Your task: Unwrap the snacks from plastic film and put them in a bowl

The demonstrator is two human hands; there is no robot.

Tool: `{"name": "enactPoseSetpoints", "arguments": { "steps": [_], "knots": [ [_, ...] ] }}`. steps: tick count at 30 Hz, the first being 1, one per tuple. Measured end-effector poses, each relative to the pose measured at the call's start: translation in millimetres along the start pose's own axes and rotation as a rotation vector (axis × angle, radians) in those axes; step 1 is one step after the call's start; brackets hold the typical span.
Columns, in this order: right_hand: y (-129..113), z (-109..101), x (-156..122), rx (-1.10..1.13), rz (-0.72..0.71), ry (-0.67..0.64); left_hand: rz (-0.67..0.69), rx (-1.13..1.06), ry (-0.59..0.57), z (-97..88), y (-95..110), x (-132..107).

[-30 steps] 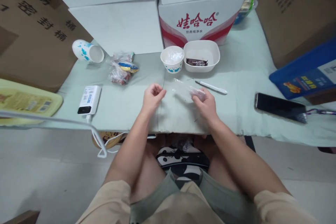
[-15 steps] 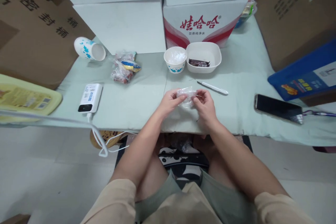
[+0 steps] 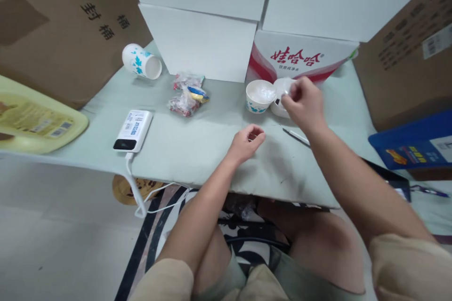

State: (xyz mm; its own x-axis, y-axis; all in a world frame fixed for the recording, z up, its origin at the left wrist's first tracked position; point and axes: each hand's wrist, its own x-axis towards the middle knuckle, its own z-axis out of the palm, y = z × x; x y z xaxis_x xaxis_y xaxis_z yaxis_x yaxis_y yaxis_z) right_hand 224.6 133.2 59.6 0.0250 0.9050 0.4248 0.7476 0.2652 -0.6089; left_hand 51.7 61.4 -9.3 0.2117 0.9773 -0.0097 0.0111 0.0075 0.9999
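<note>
My right hand [image 3: 306, 104] is raised over the white bowl [image 3: 278, 111], its fingers pinched on a crumpled piece of clear plastic [image 3: 285, 96]. The hand hides much of the bowl, and only a bit of something dark shows inside it. Touching the bowl on its left is a paper cup [image 3: 257, 107] with a blue leaf pattern, filled with clear plastic. My left hand [image 3: 246, 143] hovers near the table's front, thumb and fingers curled together; what they hold, if anything, is too small to name. A white pen-like craft knife [image 3: 295, 137] lies partly behind my right forearm.
Bagged snacks [image 3: 187, 99] lie left of the cup, a tipped paper cup [image 3: 141, 62] behind them. A white power bank [image 3: 133, 130] with a cable sits at front left. White boxes [image 3: 197, 40] wall the back; a dark phone [image 3: 399, 183] lies right, partly hidden.
My hands were together on the clear plastic; now they are apart. The right hand has carried plastic up and forward to the bowl. The left stays near the front. The view has shifted.
</note>
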Motion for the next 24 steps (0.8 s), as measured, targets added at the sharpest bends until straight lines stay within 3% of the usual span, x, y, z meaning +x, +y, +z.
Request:
{"name": "enactPoseSetpoints", "arguments": {
  "steps": [2,4,6,8,18,24],
  "knots": [
    [-9,22,42,-0.177,-0.094,-0.173,0.01,0.023,-0.015,-2.3,1,1],
    [-14,46,70,-0.297,-0.109,-0.485,0.008,0.05,-0.022,-4.5,2,0],
    [-15,65,84,-0.36,-0.072,-0.79,-0.002,0.062,-0.03,-6.6,5,-1],
    [-14,77,89,-0.394,-0.033,-0.937,-0.012,0.059,-0.043,-8.3,9,-3],
    [-13,97,91,-0.47,0.078,-0.938,-0.022,0.099,-0.055,-5.0,12,-6],
    [-23,61,91,-0.169,0.111,-0.857,-0.053,0.079,-0.077,-4.1,10,-6]
  ]
}}
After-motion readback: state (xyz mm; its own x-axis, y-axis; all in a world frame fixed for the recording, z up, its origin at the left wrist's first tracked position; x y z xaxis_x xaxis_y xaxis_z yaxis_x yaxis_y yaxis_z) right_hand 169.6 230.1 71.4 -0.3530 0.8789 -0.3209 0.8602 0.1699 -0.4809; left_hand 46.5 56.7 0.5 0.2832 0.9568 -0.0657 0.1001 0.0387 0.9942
